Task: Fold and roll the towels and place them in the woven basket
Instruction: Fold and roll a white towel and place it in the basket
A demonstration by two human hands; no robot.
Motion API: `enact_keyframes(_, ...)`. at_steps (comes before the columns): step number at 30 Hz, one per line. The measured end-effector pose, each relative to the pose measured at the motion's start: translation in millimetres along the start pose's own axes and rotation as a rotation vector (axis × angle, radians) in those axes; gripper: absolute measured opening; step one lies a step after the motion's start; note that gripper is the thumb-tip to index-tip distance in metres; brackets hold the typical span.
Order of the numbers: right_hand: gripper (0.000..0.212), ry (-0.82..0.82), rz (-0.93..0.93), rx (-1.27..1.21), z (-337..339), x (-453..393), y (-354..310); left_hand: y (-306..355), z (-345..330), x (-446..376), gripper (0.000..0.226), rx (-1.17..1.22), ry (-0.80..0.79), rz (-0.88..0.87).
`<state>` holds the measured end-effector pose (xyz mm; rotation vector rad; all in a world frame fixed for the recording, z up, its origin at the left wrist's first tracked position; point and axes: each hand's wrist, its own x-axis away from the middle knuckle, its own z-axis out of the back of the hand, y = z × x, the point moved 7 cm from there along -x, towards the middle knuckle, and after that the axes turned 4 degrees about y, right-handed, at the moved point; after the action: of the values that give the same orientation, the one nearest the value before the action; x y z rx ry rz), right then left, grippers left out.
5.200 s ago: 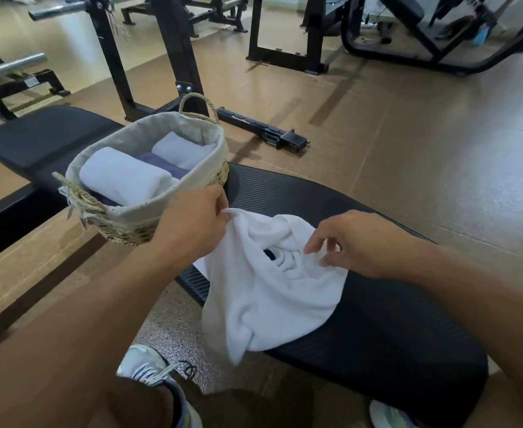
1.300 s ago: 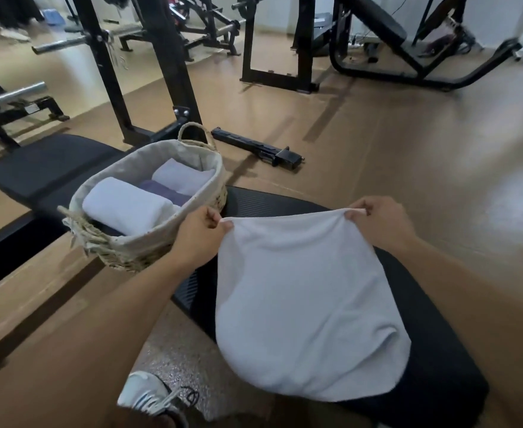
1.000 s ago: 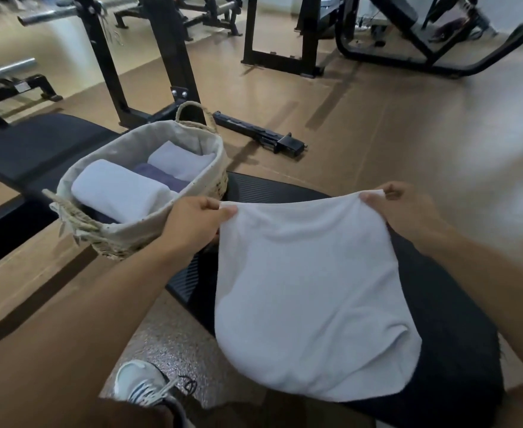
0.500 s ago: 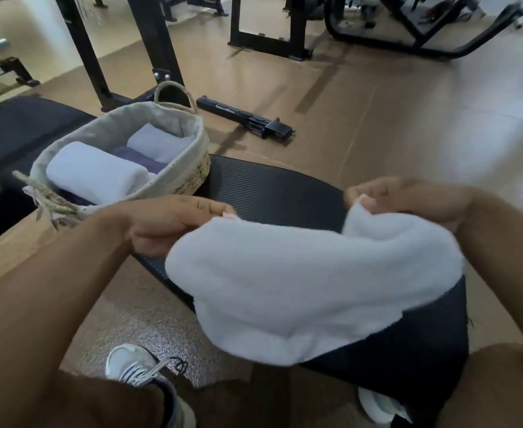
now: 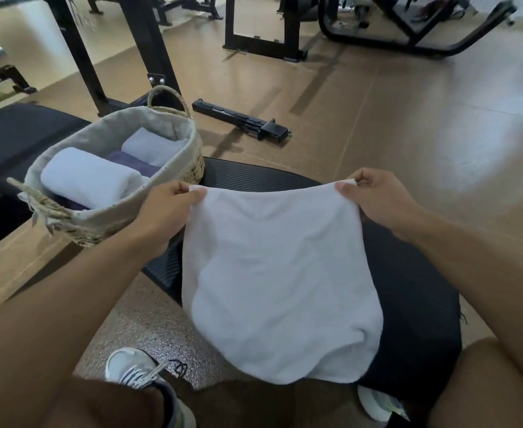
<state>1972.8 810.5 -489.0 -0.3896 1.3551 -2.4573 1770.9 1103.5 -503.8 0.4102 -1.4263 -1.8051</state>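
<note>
Two hands (image 5: pixel 164 211), fluffy white towel (image 5: pixel 278 279)

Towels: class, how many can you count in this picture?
4. One white towel held over the bench; in the basket, a white roll, a purple one, another white. More may lie hidden.

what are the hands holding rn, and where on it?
Both hold the white towel: left hand pinches its top left corner, right hand its top right corner.

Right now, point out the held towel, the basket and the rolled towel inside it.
Held towel (image 5: pixel 278 273), head view, middle of the cloth.
Basket (image 5: pixel 189 168), head view, woven side wall.
Rolled towel (image 5: pixel 87 177), head view, top of the roll.
</note>
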Motion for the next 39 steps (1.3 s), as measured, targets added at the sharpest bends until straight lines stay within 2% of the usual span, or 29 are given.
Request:
enact_keyframes(8,0.02,0.096,0.038,-0.29,-16,34,-50,29,-16,50,0.019,0.205,0.018,-0.119)
enact_keyframes(17,0.021,-0.091,-0.058,-0.454,-80,116,-74,40,-40,110,0.024,0.2,-0.043,-0.226)
enact_keyframes(27,0.024,-0.113,-0.023,-0.413,-85,130,-79,42,-32,118,0.013,0.196,-0.079,-0.174)
enact_keyframes(34,0.028,-0.096,0.026,-0.347,-87,131,-80,41,-30,120,0.015,0.209,-0.08,-0.151)
enact_keyframes(39,0.019,-0.075,0.064,-0.3,-88,131,-80,41,-29,122,0.007,0.215,-0.049,-0.145)
